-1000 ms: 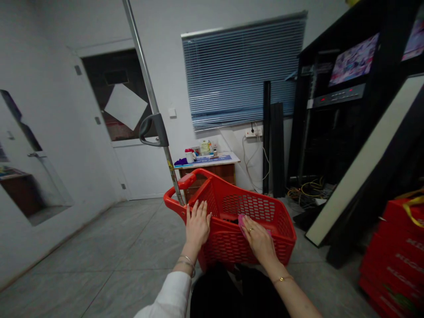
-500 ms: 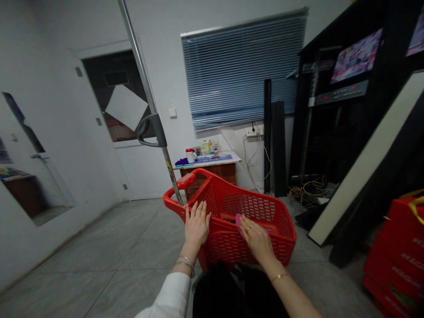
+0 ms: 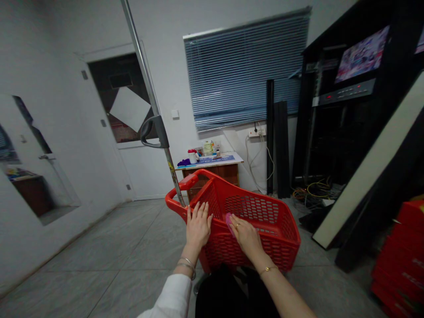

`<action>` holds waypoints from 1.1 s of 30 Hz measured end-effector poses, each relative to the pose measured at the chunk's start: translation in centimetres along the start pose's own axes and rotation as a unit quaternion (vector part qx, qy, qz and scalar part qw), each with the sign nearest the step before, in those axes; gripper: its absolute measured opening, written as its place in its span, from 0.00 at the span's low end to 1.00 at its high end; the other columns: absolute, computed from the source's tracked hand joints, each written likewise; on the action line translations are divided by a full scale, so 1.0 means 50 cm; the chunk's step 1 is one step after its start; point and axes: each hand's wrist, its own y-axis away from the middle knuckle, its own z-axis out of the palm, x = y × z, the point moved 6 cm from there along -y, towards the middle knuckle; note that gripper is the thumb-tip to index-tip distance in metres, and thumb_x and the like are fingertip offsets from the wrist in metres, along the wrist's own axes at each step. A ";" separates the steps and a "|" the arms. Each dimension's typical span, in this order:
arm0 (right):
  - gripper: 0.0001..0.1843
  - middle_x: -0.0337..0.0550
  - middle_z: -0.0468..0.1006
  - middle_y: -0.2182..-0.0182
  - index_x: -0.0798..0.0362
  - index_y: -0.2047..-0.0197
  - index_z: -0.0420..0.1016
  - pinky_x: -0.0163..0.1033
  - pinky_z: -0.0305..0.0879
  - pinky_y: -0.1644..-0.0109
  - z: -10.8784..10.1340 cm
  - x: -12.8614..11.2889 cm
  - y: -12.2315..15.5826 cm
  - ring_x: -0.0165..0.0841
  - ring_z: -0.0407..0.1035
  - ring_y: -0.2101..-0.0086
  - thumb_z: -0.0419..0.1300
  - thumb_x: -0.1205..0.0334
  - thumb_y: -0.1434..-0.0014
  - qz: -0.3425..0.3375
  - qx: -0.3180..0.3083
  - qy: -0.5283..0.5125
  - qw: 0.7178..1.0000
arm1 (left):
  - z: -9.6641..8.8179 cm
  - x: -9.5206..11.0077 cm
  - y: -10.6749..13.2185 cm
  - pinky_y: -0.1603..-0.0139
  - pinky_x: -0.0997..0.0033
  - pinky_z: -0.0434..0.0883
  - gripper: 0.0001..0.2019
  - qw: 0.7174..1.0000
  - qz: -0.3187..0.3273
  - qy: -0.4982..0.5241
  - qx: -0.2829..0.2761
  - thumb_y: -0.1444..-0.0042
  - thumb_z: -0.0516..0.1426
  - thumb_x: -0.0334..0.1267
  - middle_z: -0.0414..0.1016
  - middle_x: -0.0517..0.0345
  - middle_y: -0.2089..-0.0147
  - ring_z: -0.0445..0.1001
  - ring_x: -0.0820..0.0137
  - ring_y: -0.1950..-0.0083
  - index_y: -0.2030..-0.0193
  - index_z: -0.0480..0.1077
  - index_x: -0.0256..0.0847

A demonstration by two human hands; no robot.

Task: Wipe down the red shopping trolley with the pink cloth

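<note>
A red plastic shopping cart [image 3: 281, 247] stands sideways in front of me, with slotted walls and a handle at its left end. My left hand [image 3: 198, 227] rests on the near rim by the handle end, its fingers stretched out over the edge. A little farther right along the same rim, my right hand [image 3: 247, 236] presses a pink cloth [image 3: 228, 221] against the cart. Most of the cloth is hidden beneath the fingers. Behind the handle rises a metal pole [image 3: 141, 57] with a grey hand grip [image 3: 160, 132].
Beyond the cart, a small table [image 3: 212, 161] carries bottles and a purple cloth [image 3: 183, 162]. To the right, a long pale panel [image 3: 364, 172] leans by a black rack [image 3: 298, 132]. Red boxes [image 3: 400, 260] are stacked at the right edge. Cables [image 3: 318, 190] lie on the floor.
My right hand has slid left along the cart's near rim with the pink cloth, closer to my left hand. The left hand keeps its place on the rim.
</note>
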 end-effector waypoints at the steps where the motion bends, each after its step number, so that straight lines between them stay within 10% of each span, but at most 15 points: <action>1: 0.20 0.45 0.77 0.46 0.49 0.42 0.74 0.42 0.72 0.44 -0.020 0.035 0.021 0.35 0.74 0.49 0.49 0.61 0.32 0.011 0.003 0.005 1.000 | 0.002 0.000 0.000 0.27 0.42 0.45 0.23 1.000 0.001 0.001 -0.001 0.31 0.45 0.44 0.66 0.54 0.33 0.58 0.58 0.29 0.32 0.60 0.44; 6: 0.21 0.47 0.78 0.47 0.51 0.44 0.76 0.44 0.72 0.44 -0.071 0.115 0.067 0.36 0.74 0.50 0.46 0.58 0.31 0.045 0.035 0.051 0.997 | 0.005 0.018 0.000 0.27 0.40 0.43 0.22 1.000 -0.001 0.010 0.000 0.32 0.46 0.45 0.65 0.57 0.32 0.55 0.57 0.28 0.32 0.61 0.49; 14: 0.20 0.47 0.76 0.45 0.53 0.42 0.74 0.44 0.71 0.42 0.030 -0.068 -0.038 0.37 0.74 0.48 0.49 0.67 0.33 -0.043 0.023 0.044 0.998 | -0.003 0.017 0.002 0.28 0.38 0.46 0.22 1.000 0.014 -0.002 -0.005 0.32 0.47 0.46 0.64 0.58 0.32 0.55 0.56 0.28 0.33 0.61 0.57; 22: 0.20 0.47 0.78 0.47 0.53 0.44 0.76 0.44 0.71 0.44 -0.058 0.101 0.065 0.36 0.74 0.49 0.48 0.61 0.31 0.026 0.038 0.061 0.997 | 0.004 0.020 -0.002 0.28 0.40 0.46 0.21 1.000 -0.011 -0.006 0.001 0.32 0.47 0.45 0.66 0.53 0.32 0.55 0.55 0.28 0.35 0.66 0.48; 29: 0.18 0.48 0.78 0.48 0.54 0.44 0.76 0.44 0.71 0.44 0.028 -0.042 -0.020 0.37 0.75 0.50 0.51 0.66 0.33 -0.015 0.040 0.061 0.997 | 0.016 0.039 0.003 0.28 0.47 0.52 0.23 1.000 -0.003 -0.024 0.005 0.32 0.45 0.43 0.64 0.49 0.32 0.55 0.57 0.28 0.35 0.64 0.39; 33: 0.19 0.46 0.77 0.47 0.52 0.42 0.74 0.41 0.70 0.43 0.004 -0.006 0.005 0.35 0.74 0.49 0.50 0.65 0.32 -0.025 0.039 0.041 0.998 | 0.017 0.028 0.010 0.28 0.49 0.52 0.23 1.000 0.010 -0.026 -0.001 0.31 0.45 0.44 0.63 0.51 0.31 0.55 0.59 0.28 0.34 0.63 0.40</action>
